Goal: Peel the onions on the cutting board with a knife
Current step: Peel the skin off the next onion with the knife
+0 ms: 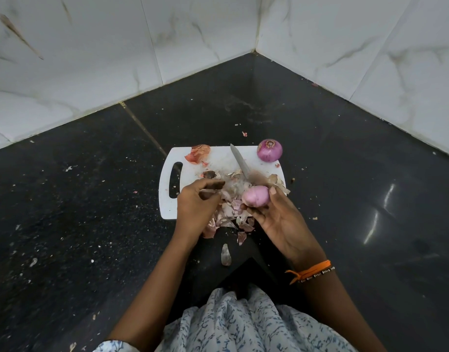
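A white cutting board (219, 154) lies on the dark counter. My right hand (276, 219) holds a pale pink peeled onion (256, 196) just above the board's near right part. My left hand (196, 207) is beside it to the left, motion-blurred, with its fingers pinched on what looks like a strip of onion peel (205, 191). The knife (240, 160) rests on the board with its blade pointing away from me, and neither hand touches it. A second purple onion (269, 150) sits at the board's far right corner, cut end up.
Loose onion skins (198, 153) lie at the board's far left, and more skins (231, 214) are piled at its near edge and on the counter. Marble-tiled walls (345, 47) meet in a corner behind the board. Small scraps dot the black counter (91, 199).
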The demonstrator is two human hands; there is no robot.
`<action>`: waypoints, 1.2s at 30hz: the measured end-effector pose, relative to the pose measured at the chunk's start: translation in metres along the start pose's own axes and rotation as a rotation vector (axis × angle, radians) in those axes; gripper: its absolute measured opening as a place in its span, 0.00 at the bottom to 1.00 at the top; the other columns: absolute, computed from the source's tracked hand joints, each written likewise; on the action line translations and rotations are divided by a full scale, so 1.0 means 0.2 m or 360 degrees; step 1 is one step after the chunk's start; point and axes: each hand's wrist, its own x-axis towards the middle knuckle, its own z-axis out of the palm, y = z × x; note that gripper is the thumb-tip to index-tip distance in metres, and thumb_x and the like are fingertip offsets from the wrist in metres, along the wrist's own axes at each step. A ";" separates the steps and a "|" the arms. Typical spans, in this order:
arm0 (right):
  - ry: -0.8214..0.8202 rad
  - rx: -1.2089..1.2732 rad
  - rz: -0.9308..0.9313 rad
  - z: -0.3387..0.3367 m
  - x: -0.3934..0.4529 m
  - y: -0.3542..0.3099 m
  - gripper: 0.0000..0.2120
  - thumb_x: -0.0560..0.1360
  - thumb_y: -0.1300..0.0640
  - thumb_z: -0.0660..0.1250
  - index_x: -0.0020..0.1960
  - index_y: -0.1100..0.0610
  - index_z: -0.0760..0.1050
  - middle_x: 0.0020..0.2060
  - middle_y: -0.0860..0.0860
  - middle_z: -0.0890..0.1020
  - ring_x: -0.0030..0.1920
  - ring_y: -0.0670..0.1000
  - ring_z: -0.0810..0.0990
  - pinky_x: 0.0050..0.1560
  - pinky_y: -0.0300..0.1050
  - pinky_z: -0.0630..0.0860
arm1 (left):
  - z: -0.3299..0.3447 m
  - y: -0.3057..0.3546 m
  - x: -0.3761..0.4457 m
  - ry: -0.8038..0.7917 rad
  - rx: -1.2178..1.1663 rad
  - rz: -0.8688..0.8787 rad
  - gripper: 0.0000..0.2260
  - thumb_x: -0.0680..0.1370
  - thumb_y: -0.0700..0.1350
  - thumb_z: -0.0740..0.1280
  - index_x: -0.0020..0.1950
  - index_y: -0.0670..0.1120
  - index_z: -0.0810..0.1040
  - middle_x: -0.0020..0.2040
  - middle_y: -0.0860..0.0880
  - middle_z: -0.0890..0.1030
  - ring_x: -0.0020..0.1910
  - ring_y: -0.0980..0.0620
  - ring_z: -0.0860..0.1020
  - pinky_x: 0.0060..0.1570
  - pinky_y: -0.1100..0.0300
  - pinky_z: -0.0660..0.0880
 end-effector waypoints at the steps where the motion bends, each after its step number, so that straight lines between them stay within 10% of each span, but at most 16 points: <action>1: 0.0029 0.0006 0.0008 0.00 0.00 0.00 0.21 0.74 0.54 0.60 0.62 0.65 0.69 0.56 0.62 0.78 0.53 0.58 0.81 0.46 0.44 0.81 | 0.00 0.00 0.00 -0.0020 0.0020 0.0038 0.12 0.74 0.33 0.68 0.49 0.49 0.83 0.48 0.55 0.84 0.46 0.59 0.82 0.46 0.63 0.79; 36: 0.0137 -0.0456 0.0226 -0.01 0.02 0.05 0.23 0.74 0.40 0.59 0.54 0.58 0.78 0.41 0.57 0.85 0.34 0.49 0.83 0.36 0.41 0.82 | 0.06 0.07 -0.05 -0.0307 -0.0147 0.0112 0.06 0.76 0.38 0.68 0.48 0.45 0.83 0.44 0.49 0.85 0.43 0.54 0.82 0.46 0.60 0.79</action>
